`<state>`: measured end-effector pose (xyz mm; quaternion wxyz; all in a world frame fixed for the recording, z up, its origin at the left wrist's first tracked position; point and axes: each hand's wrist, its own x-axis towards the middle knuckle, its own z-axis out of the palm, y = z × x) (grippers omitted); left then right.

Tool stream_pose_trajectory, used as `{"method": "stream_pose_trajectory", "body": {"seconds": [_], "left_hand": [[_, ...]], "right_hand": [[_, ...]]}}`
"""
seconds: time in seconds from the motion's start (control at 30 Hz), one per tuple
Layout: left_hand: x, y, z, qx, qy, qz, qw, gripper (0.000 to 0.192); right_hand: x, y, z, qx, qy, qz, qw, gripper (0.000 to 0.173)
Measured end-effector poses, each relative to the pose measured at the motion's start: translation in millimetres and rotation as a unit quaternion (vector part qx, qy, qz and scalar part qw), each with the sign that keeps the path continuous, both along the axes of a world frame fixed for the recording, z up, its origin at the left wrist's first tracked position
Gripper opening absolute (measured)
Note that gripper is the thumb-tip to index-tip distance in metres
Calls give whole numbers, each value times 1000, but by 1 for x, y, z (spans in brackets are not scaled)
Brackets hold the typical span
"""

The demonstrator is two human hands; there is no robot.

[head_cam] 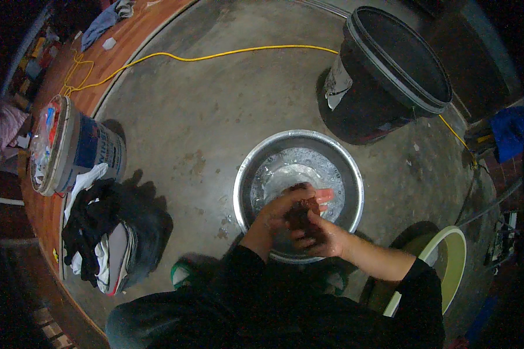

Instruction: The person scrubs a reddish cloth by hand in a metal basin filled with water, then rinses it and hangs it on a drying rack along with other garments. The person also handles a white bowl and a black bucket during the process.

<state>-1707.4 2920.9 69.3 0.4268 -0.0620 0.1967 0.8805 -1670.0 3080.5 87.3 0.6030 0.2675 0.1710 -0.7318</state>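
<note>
A round metal basin (240, 192) stands on the floor before me, with sudsy water (270, 168) in it. Above the water my left hand (281, 211) reaches in with its fingers curled. Close against it is my right hand (325, 235), its thumb raised and its fingers bent toward the left. The space between the palms is dark and blurred, so whether something is held there cannot be made out. Pinkish, finger-like shapes (325, 194) show just beyond the hands, over the suds.
A large black bucket (367, 96) stands beyond the basin, with a yellow cord (227, 54) running behind it. To the left are a filled paint bucket (100, 148) and a pile of clothes (91, 231). A pale yellow-green tub (456, 266) sits at my right.
</note>
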Motion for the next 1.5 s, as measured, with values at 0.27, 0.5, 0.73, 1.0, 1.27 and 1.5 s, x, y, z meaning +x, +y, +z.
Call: {"method": "stream_pose_trajectory", "body": {"seconds": [0.27,0.5,0.73,1.0,1.27,1.5], "left_hand": [[-25,-11,26,-146,69,-19,987,62],[-13,17,-61,-386,13,127,913,41],[10,37,-118,-645,-6,369,669,30],[-24,-8,0,-13,38,82,996,60],[-25,-6,32,40,-5,125,991,42],[-36,-6,32,-81,-73,72,991,45]], "right_hand": [[-27,-16,28,158,205,151,954,23],[-30,-29,6,345,587,249,688,22],[-17,-25,-65,489,742,307,340,24],[-51,-4,23,5,86,91,992,31],[-26,-10,43,-5,31,-1,1000,33],[-43,-19,32,266,401,292,827,35]]}}
